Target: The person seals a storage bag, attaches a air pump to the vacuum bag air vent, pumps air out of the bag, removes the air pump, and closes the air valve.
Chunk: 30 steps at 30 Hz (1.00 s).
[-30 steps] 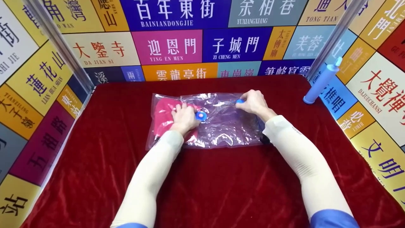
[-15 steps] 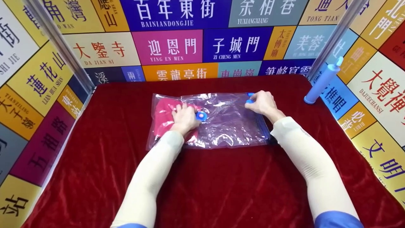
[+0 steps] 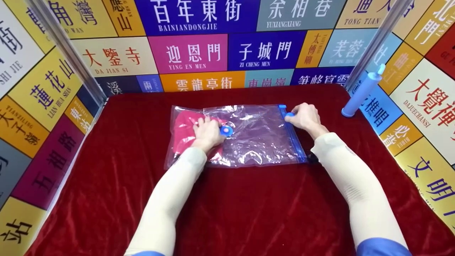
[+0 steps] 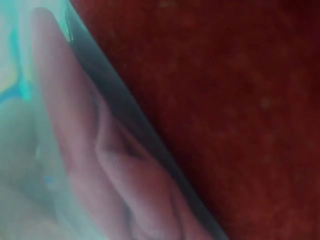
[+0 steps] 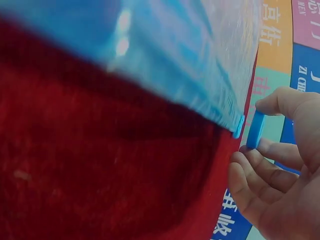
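Note:
A clear plastic vacuum storage bag (image 3: 261,137) lies flat, with a folded pink cloth (image 3: 183,124) in its left end. My left hand (image 3: 207,131) rests on the bag over the cloth, fingers spread, beside the round blue valve (image 3: 226,131). In the left wrist view, pinkish folds of the cloth (image 4: 135,185) show through the plastic. My right hand (image 3: 306,116) pinches a round blue cap (image 5: 255,129) between thumb and fingers, just past the bag's blue zip edge (image 3: 295,138). A small blue slider (image 3: 282,106) sits at that edge's far end.
A red velvet cloth (image 3: 249,206) covers the table. At the back right corner a blue hand pump (image 3: 360,94) leans upright. Behind and at both sides stand panels (image 3: 188,53) with coloured lettering. A small dark object (image 3: 312,157) lies by the bag's near right corner.
My right hand has moved right with the blue cap, from over the bag to beyond its zip edge, uncovering the slider. The left hand has stayed in place.

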Motion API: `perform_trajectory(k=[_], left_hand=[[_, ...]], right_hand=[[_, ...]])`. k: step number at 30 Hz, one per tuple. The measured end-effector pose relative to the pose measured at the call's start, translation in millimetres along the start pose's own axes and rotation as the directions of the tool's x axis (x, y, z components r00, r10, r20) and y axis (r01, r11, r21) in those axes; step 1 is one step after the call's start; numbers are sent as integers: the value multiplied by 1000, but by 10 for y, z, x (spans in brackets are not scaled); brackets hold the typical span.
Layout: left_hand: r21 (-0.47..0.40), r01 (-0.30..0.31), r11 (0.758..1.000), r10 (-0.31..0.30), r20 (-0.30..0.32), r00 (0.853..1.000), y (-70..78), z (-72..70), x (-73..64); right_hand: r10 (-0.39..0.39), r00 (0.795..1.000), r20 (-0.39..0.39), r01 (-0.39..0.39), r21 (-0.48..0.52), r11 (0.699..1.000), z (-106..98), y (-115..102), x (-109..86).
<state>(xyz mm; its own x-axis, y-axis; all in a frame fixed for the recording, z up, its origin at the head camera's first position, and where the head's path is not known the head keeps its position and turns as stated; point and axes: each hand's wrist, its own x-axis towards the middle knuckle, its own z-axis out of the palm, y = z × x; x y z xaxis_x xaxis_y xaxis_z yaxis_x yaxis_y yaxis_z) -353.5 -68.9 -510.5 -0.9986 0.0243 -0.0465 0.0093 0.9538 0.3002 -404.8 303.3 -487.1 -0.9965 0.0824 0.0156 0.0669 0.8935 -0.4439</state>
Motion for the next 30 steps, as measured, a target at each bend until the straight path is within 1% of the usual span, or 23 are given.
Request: perform_trajectory(k=[7, 12, 24, 30], left_hand=[[1, 1, 1000, -1, 18, 1000, -5, 3, 20], [-3, 2, 1000, -2, 24, 1000, -14, 9, 24], [3, 4, 1000, -4, 29, 1000, -18, 12, 35], [18, 4, 1000, -5, 8, 1000, 6, -3, 10]], right_hand=[[71, 997, -13, -71, -16, 997, -34, 135, -20], [97, 995, -11, -97, -39, 994, -32, 228, -10], [121, 993, 16, -119, -72, 990, -11, 365, -17], [129, 992, 12, -128, -78, 989, -9, 378, -22]])
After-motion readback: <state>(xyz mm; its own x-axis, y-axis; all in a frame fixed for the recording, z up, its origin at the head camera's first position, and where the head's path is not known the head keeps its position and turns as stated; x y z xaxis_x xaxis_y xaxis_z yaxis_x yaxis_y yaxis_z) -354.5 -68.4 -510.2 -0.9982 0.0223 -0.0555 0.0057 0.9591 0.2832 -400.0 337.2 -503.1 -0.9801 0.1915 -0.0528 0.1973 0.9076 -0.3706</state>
